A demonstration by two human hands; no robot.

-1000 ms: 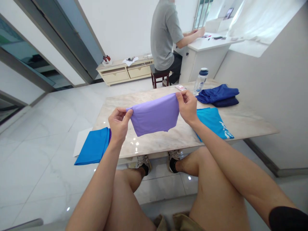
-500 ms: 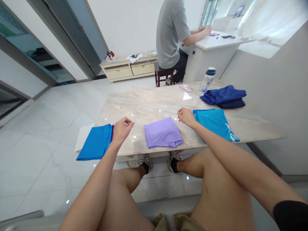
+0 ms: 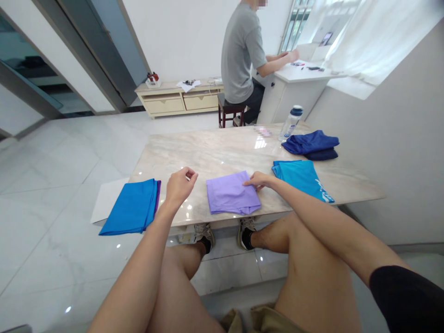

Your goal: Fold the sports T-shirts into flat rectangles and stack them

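Observation:
A folded lilac cloth [image 3: 231, 194] lies flat on the marble table in front of me. My right hand [image 3: 257, 181] grips its right edge, thumb on top and fingers at the side. My left hand [image 3: 181, 185] hovers left of it, fingers loosely curled in and nothing visible in them. Beside my left forearm is a folded blue cloth [image 3: 130, 206] with a purple one [image 3: 158, 194] showing at its edge. To the right, behind my right wrist, rests a folded turquoise cloth [image 3: 300, 178] with white lettering.
Dark blue crumpled clothing [image 3: 312, 143] and a clear bottle [image 3: 291, 122] with a blue lid stand at the table's [image 3: 183, 148] back right. A person [image 3: 241, 55] sits on a stool [image 3: 231, 107] at a white counter [image 3: 294, 90]. A low cabinet [image 3: 166, 104] lines the wall.
My right hand has moved left and down onto the lilac cloth's right edge and taken hold of it. My left hand stays raised, its fingers curled a little more.

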